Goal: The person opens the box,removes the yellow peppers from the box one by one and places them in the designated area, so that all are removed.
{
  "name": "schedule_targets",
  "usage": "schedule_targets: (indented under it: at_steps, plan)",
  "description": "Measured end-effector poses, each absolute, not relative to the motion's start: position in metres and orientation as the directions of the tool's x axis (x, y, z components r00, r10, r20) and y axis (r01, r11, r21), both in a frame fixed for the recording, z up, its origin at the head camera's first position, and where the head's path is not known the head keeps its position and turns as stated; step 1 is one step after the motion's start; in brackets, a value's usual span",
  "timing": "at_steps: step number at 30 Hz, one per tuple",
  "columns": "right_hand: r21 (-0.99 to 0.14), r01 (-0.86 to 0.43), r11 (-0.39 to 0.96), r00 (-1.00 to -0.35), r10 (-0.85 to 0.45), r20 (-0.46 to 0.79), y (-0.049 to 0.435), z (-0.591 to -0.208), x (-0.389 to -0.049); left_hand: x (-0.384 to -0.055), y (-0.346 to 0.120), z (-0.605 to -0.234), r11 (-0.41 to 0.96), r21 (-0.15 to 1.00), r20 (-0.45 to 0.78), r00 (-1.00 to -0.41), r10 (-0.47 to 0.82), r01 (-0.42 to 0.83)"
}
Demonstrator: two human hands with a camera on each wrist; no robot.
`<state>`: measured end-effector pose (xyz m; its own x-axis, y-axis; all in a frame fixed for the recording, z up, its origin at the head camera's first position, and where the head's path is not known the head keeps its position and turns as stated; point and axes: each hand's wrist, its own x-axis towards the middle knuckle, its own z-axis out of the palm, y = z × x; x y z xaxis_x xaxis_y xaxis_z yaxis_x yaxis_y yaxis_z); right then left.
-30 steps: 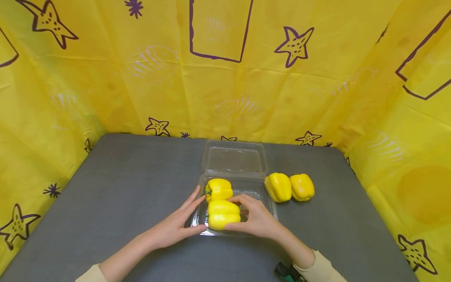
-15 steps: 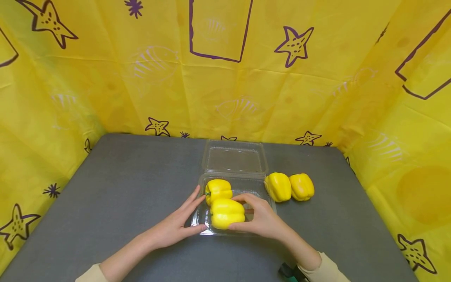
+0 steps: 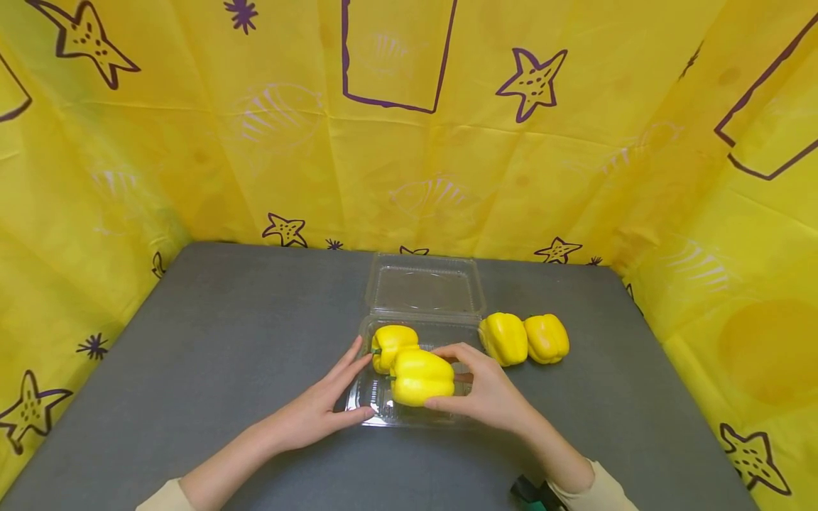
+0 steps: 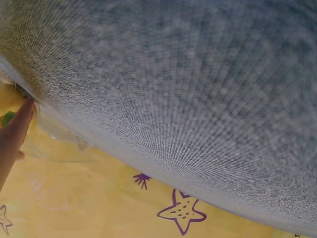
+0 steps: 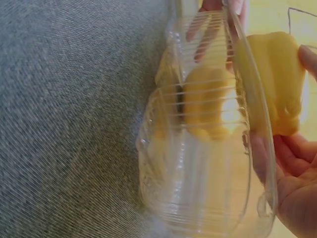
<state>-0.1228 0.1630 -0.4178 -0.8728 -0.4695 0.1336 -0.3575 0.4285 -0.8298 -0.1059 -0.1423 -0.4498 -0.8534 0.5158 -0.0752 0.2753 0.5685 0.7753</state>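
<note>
My right hand (image 3: 488, 390) holds a yellow bell pepper (image 3: 422, 380) by its right side, thumb in front and fingers behind. In the right wrist view this pepper (image 5: 277, 79) is lifted to about the rim of a clear plastic clamshell container (image 5: 257, 198). Another yellow bell pepper (image 3: 393, 342) lies at the container's back left, partly hidden by the held one. At the container's left edge, my left hand (image 3: 316, 404) rests with fingers spread and fairly straight, the thumb at the front left corner. The left wrist view catches only some of its fingers (image 4: 17, 129).
The container's clear lid (image 3: 424, 285) lies folded back behind it. Two more yellow bell peppers (image 3: 505, 339) (image 3: 547, 339) stand side by side on the grey table (image 3: 255, 319), right of the container. A yellow patterned curtain (image 3: 409, 142) encloses the table's back and sides.
My right hand has lifted the bell pepper and moved it to the right and slightly back, away from the container's front left. The left hand has stayed in place.
</note>
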Motion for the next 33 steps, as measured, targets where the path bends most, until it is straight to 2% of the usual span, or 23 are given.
schedule_targets:
  at_steps: [17, 33]
  plan:
    - [-0.842, -0.275, 0.463, -0.930, -0.351, 0.111, 0.180, -0.407, -0.124, -0.105, -0.142, -0.451, 0.571, 0.772, -0.068, -0.857, 0.511, 0.279]
    - [-0.895, -0.209, 0.394, -0.967, -0.220, 0.129, 0.193, -0.403, -0.127, -0.104, -0.141, -0.450, 0.573, 0.771, -0.067, -0.858, 0.509, 0.280]
